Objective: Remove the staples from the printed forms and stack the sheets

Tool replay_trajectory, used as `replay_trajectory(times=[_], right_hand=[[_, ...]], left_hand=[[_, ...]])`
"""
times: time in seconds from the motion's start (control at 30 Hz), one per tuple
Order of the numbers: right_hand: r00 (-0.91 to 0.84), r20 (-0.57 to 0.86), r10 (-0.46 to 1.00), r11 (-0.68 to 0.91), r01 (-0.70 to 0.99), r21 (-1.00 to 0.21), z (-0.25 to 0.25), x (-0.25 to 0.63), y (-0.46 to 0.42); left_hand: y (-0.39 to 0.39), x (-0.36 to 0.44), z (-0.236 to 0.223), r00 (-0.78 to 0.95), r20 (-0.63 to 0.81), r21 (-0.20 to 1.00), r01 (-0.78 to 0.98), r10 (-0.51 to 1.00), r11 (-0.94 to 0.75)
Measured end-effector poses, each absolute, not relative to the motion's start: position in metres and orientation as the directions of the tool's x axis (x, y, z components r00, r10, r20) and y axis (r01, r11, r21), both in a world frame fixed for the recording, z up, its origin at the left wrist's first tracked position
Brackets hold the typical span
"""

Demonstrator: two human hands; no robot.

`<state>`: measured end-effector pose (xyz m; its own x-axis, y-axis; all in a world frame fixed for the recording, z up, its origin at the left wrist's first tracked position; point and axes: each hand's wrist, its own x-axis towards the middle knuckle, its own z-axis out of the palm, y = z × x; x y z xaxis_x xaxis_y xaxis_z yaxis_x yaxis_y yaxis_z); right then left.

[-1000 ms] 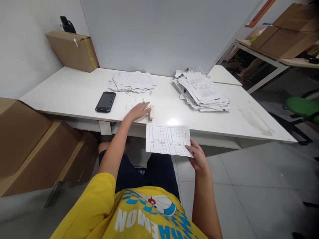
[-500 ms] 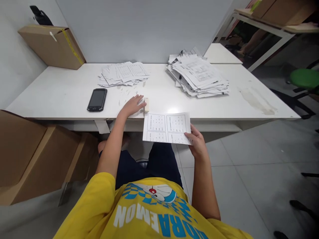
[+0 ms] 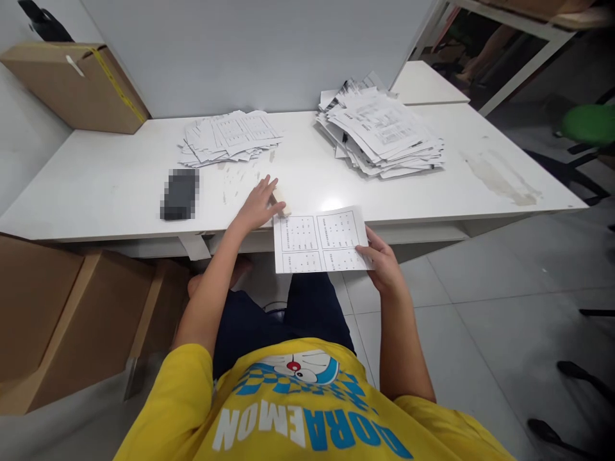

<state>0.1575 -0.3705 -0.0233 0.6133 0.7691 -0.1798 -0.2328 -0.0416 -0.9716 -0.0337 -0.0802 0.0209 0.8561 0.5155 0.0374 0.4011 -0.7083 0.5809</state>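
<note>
A printed sheet, divided into boxed sections, is held by its right edge in my right hand, thumb on top. The sheet lies level just over the table's front edge. My left hand rests at the tabletop with its thumb and fingers around a small cream-coloured block, which lies slanted just beyond the sheet's upper left corner. Part of the block is hidden by the fingers, and its exact kind cannot be made out.
On the white table sit a low paper pile and a taller, uneven paper stack. A dark phone, pixelated, lies at left. A cardboard box leans at the back left; more cardboard stands below. A green stool is at right.
The cream block has turned from upright to slanted under my left hand, whose fingers have come around it. My right hand still holds the sheet. The view has shifted slightly.
</note>
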Motion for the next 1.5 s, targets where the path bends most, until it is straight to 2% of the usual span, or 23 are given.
replay_trajectory(times=[0.33, 0.57, 0.9, 1.0, 1.17, 1.5], right_hand=[[0.617, -0.218, 0.756, -0.136, -0.177, -0.975, -0.016, 0.177, -0.372], [0.635, -0.138, 0.760, -0.080, -0.119, -0.990, -0.009, 0.183, -0.375], [0.569, -0.117, 0.814, -0.116, -0.037, -0.992, -0.020, 0.168, -0.376], [0.580, -0.144, 0.801, -0.126, -0.072, -0.989, -0.021, 0.167, -0.374], [0.600, -0.198, 0.775, -0.135, -0.149, -0.980, -0.026, 0.166, -0.374], [0.597, -0.220, 0.772, -0.129, -0.192, -0.973, -0.030, 0.167, -0.372]], left_hand=[[-0.072, -0.034, 0.019, 0.907, -0.005, 0.632, 0.330, 0.422, -0.701], [-0.078, -0.032, 0.018, 0.908, 0.017, 0.613, 0.321, 0.418, -0.722], [-0.078, -0.028, 0.019, 0.834, 0.014, 0.650, 0.412, 0.552, -0.639], [-0.076, -0.023, 0.023, 0.804, -0.038, 0.639, 0.476, 0.593, -0.604], [-0.078, -0.024, 0.033, 0.806, -0.124, 0.645, 0.509, 0.579, -0.571], [-0.078, -0.028, 0.039, 0.837, -0.111, 0.663, 0.464, 0.536, -0.587]])
